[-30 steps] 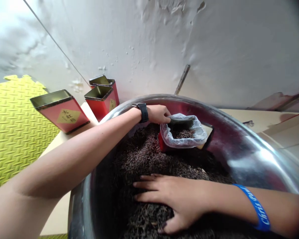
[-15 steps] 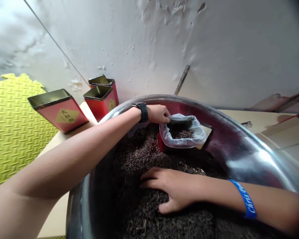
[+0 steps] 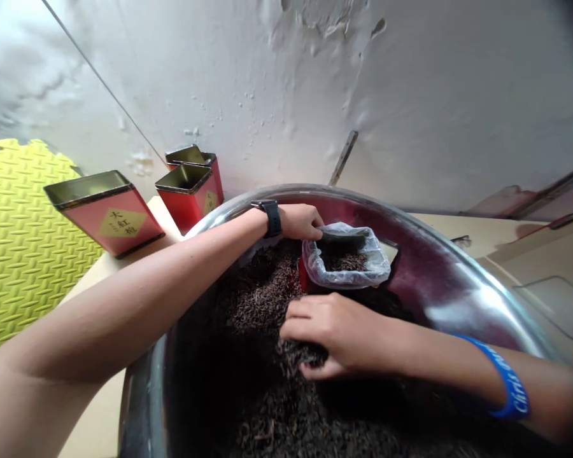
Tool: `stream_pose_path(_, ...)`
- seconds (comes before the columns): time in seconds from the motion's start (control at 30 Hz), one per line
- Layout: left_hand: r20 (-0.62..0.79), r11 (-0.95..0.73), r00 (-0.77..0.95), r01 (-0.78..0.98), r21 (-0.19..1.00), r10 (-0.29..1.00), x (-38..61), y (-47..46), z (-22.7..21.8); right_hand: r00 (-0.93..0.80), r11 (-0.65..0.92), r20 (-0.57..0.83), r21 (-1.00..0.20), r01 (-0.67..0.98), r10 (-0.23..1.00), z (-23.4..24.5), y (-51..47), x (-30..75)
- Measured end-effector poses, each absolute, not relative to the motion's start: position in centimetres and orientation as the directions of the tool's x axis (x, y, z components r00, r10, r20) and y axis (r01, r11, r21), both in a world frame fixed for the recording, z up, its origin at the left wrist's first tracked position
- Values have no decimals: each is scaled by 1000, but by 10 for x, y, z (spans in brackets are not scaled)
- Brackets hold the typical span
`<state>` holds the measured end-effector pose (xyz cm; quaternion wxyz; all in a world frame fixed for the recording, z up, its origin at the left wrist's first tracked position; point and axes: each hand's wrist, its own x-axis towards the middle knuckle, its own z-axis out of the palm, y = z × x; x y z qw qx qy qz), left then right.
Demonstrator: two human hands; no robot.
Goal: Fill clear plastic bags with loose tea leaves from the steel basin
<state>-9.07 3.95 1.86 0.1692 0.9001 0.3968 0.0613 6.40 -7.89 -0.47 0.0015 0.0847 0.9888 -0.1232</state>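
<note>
Head view, and we're looking down into a big steel basin point(image 3: 286, 189) heaped with loose dark tea leaves point(image 3: 262, 305). The right hand point(image 3: 337, 334) is right in the thick of it, its fingers point(image 3: 308, 312) curled together around a clump of leaves point(image 3: 302, 353).

And up top we've got the left hand point(image 3: 300, 222), fingers hooked over the edge of a clear plastic bag point(image 3: 377, 261). That bag lines what looks like a red tin point(image 3: 302, 277) sunk into the heap, with leaves lying inside it.

We'd call this the filling step. The clump sits near the bag, just below its front edge, not touching it.

Agreed, and to our eye the next move calls for a lift over that edge while the left hand keeps the mouth open.

Beyond the basin, three open red tea tins point(image 3: 107, 213) stand on the counter point(image 3: 109, 270), with a yellow foam mat point(image 3: 23, 248) past them. We can see a black watch point(image 3: 270, 217) on the left wrist and a blue wristband point(image 3: 510, 385) on the right.
</note>
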Motion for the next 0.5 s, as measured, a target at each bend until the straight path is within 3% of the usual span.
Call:
stream_pose_path(0.13, -15, -660, 716, 652, 374, 698, -88, 37, 20, -922, 928, 233, -288, 238, 309, 27, -56, 78)
stream_pose_path(0.23, -12, -687, 751, 611, 393, 661, -86, 36, 21, -819, 900, 379, -253, 355, 430, 37, -33, 94)
stream_pose_path(0.37, -12, -686, 746, 618, 385, 665, -86, 35, 22, -776, 868, 394, -161, 470, 493, 26, -7, 107)
stream_pose_path(0.5, -14, -657, 725, 632, 411, 689, -87, 35, 20, -839, 901, 348, -45, 431, 418, 8, 7, 110)
